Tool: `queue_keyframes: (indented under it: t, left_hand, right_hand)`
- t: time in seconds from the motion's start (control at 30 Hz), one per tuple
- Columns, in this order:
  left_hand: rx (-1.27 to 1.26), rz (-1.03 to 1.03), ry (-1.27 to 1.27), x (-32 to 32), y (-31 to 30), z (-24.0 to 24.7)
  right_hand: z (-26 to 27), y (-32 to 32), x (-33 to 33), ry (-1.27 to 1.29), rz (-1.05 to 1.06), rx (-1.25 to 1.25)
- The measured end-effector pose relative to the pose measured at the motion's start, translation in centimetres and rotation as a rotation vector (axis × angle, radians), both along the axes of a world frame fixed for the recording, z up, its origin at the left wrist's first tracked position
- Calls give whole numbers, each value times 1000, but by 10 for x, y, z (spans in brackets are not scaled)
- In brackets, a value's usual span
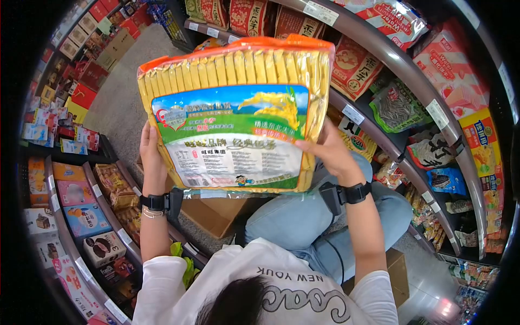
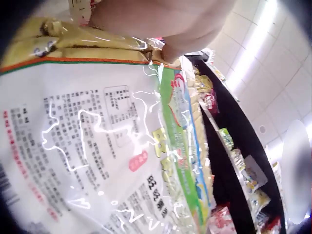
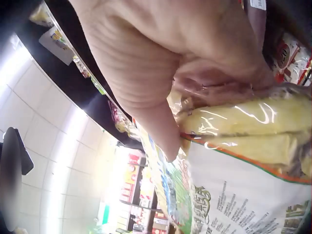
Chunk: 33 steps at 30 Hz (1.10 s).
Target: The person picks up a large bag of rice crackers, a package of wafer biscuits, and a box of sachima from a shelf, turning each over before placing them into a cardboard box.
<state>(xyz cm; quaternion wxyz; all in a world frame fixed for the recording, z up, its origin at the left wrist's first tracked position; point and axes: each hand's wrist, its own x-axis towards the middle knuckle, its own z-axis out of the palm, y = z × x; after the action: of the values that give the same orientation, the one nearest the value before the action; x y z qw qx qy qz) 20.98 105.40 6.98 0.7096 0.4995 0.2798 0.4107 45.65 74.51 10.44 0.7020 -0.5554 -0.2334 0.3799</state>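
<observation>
A large clear bag of yellow-wrapped snack bars (image 1: 233, 119), with an orange top edge and a blue, green and white printed panel, is held up between both hands. The left hand (image 1: 153, 149) grips its left side; in the left wrist view that hand (image 2: 161, 22) lies along the bag's edge beside the printed panel (image 2: 73, 136). On the right side the right hand (image 1: 333, 151) grips the bag, thumb on the front. The right wrist view shows this hand (image 3: 161, 63) pinching the bag (image 3: 243, 122), its other fingers partly hidden behind it.
Curved shelves (image 1: 374, 130) of snack bags rise at the right and front. Lower shelves (image 1: 103, 216) with boxed goods stand at the left. A cardboard box (image 1: 214, 216) sits on the floor below the bag, beside the person's bent legs (image 1: 292, 222).
</observation>
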Motion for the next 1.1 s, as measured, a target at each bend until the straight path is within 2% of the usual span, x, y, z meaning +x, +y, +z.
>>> queue_keyframes:
  t: [0.07, 0.23, 0.33, 0.4, 0.53, 0.67, 0.7, 0.73, 0.8, 0.9, 1.0, 1.1]
  left_hand:
    - [16, -3, 21, -5, 9, -16]
    - [40, -40, 93, -23, 30, -39]
    - [68, 0, 203, -25, 30, -45]
    - [98, 46, 271, -22, 15, -39]
    - [-31, 163, 361, -20, -31, -38]
    - [-241, -188, 244, -6, -101, 13]
    - [-256, -282, 254, -4, -105, 16]
    - [-269, -375, 264, -3, -110, 19]
    - [-269, -336, 268, 6, -105, 21]
    - [-278, -238, 346, 15, -98, 14]
    - [-265, -197, 328, 3, -88, -2]
    - [-356, -93, 234, -18, -66, -26]
  right_hand:
    - [1, 2, -10, 22, 150, -48]
    - [-4, 16, -33, 56, 190, -80]
    - [-6, 35, -56, -102, 119, 14]
    - [-7, 43, -71, -186, 88, -35]
    - [-27, 63, -100, -267, -21, -33]
    - [-30, 82, -124, -252, 29, -289]
    - [-43, 92, -139, -252, -29, -178]
    - [-56, 95, -150, -302, 7, -230]
    - [-54, 100, -161, -399, 83, -330]
    - [-59, 110, -165, -405, 126, -309]
    - [-75, 121, -175, -469, 159, -268]
    - [-97, 135, -182, -476, 249, -186]
